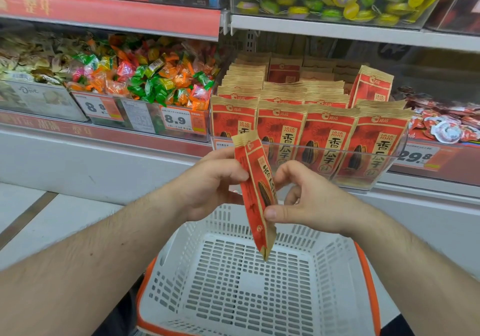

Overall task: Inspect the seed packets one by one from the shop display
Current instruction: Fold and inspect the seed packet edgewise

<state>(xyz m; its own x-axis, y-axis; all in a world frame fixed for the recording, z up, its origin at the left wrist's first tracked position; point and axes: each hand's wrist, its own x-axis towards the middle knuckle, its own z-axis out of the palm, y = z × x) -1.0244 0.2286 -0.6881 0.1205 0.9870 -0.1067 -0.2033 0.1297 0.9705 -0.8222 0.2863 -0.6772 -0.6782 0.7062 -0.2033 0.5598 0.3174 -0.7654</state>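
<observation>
I judge the job barely begun: my left hand [213, 179] and right hand [306, 198] both pinch one packet [255, 192] mid-frame over the empty basket [259, 283], while full rows [311, 127] wait in the display behind.

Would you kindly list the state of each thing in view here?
held seed packet: sealed, edge-on, over the basket
left hand: pinches the packet
right hand: pinches the packet
basket: empty
display bin: full of upright packets
</observation>
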